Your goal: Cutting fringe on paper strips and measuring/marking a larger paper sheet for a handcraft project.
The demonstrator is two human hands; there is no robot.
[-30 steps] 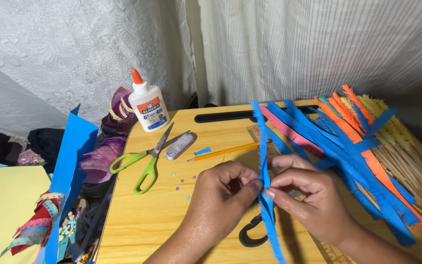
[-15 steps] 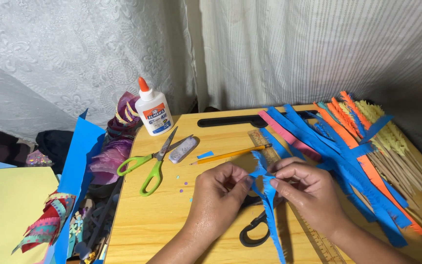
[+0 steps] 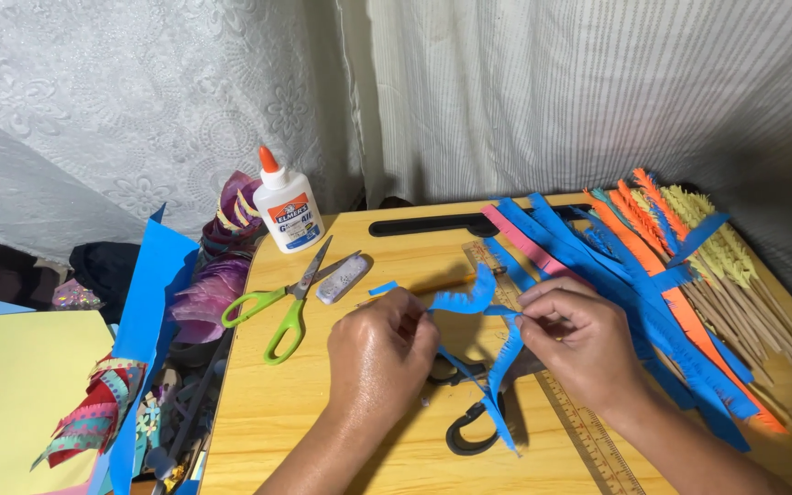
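Green scissors (image 3: 286, 307): flat on wooden table (image 3: 258, 431), left of hands.
Left hand (image 3: 379, 353): fingers pinched on fringed blue strip (image 3: 492, 353).
Blue strip: stretched between both hands, tail drooping over black scissors (image 3: 466, 431).
Right hand (image 3: 579, 344): fingertips closed on strip's other end.
Paper strip pile (image 3: 662, 275): far right.

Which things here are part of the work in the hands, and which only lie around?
In hand:
- fringed blue paper strip, pinched by left hand and right hand

Lying about:
- green scissors
- glue bottle
- black scissors
- ruler
- pile of fringed strips
- wooden sticks
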